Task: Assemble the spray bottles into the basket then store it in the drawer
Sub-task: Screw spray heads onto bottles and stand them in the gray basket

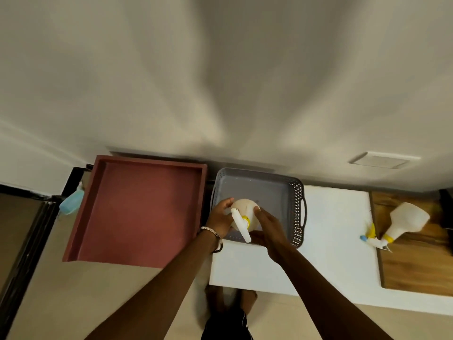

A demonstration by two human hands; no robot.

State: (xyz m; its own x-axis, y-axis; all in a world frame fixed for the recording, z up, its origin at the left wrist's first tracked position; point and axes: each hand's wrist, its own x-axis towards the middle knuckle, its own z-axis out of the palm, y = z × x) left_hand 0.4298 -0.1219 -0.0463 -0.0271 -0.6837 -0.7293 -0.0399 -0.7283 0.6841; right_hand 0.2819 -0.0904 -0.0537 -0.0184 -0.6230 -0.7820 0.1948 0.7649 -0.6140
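Both hands on one spray bottle (241, 212), held over the near-left part of the grey basket (297, 204). The bottle is white, smooth plastic with a rounded body, yellow collar and long white trigger head pointing toward the person. Left hand (220, 217) grips the bottle's left side, fingers curled round the body; a thin beaded bracelet (210, 230) sits on that wrist. Right hand (267, 227) holds the right side, fingers wrapped on the body, thumb side near the trigger. Whether the bottle base touches the basket floor I cannot tell.

The basket is rectangular, grey plastic, with perforated lattice walls and a loop handle on its right end; it sits at the far-left corner of the white countertop (338, 229), which is smooth and matte.

A second spray bottle (404, 223), same white plastic with yellow collar, lies on its side on a wooden board (416, 266) at the countertop's right edge, nozzle toward the near-left.

Left of the basket is an open drawer (137, 212): square, shallow, matte reddish-brown, raised rim. A pale blue object (71, 203) lies just beyond the drawer's left edge, blurred.
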